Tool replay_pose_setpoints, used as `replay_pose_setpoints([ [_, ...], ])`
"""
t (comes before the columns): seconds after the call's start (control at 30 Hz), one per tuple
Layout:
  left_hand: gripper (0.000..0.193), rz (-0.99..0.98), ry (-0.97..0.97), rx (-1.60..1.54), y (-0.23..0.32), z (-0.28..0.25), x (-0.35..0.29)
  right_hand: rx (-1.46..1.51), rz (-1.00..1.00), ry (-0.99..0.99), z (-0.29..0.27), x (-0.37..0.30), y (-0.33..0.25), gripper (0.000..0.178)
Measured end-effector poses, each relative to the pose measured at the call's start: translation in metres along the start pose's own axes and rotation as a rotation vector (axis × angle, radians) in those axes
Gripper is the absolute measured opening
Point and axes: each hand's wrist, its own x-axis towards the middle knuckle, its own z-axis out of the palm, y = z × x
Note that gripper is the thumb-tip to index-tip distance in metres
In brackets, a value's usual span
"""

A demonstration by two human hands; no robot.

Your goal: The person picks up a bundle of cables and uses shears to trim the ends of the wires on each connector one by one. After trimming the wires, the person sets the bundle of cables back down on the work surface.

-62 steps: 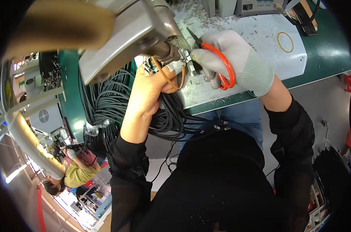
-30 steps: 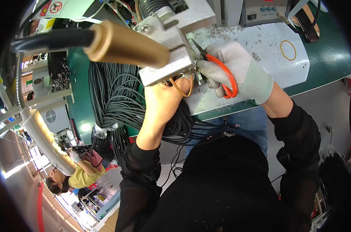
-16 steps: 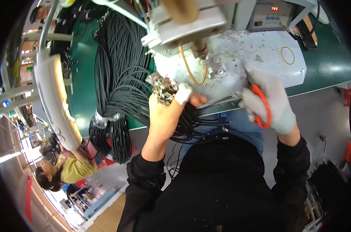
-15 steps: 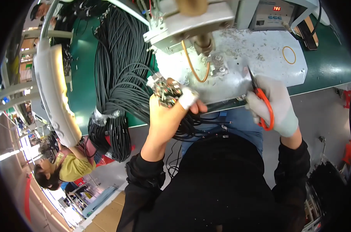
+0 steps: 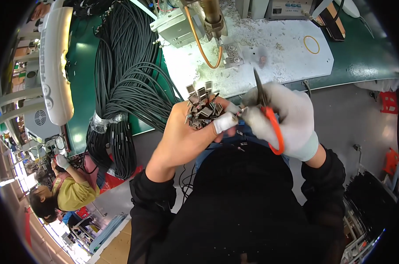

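Both forearms in black sleeves, rising from the lower edge toward twelve o'clock and meeting near the centre. Left hand [image 5: 188, 132] bare, palm turned up, fingers curled closed around a load, thumb wrapped in a white cot and pointing toward three o'clock. Right hand [image 5: 285, 121] in a pale glove at three o'clock of the left, fingers clenched, fingertips touching the left thumb.

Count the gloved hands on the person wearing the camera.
1. The right hand wears a pale glove and holds orange-handled scissors. The left hand is bare except a taped thumb, gripping a bunch of metal connectors.
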Motion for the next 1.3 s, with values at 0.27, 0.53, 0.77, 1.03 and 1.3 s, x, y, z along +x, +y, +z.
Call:
replay_pose_setpoints([
  [0.27,0.015,0.505,0.083,0.184,-0.014,0.016,0.000,-0.043,-0.116,-0.077,-0.010,-0.005,0.011,0.021],
  [0.53,0.034,1.071,-0.127,0.885,-0.016,0.005,0.020,0.402,0.296,-0.303,-0.016,-0.002,0.018,0.038],
  [0.77,0.031,1.198,-0.160,1.082,-0.023,0.013,0.018,0.534,0.453,-0.529,-0.027,-0.006,0.027,0.043],
  [1.03,0.025,1.288,-0.189,1.224,-0.025,0.016,0.020,0.210,0.543,-0.529,-0.034,-0.003,0.004,0.030],
  [1.3,0.023,1.336,-0.183,1.206,-0.030,0.014,0.022,0.304,0.434,-0.599,-0.034,-0.002,0.019,0.031],
])
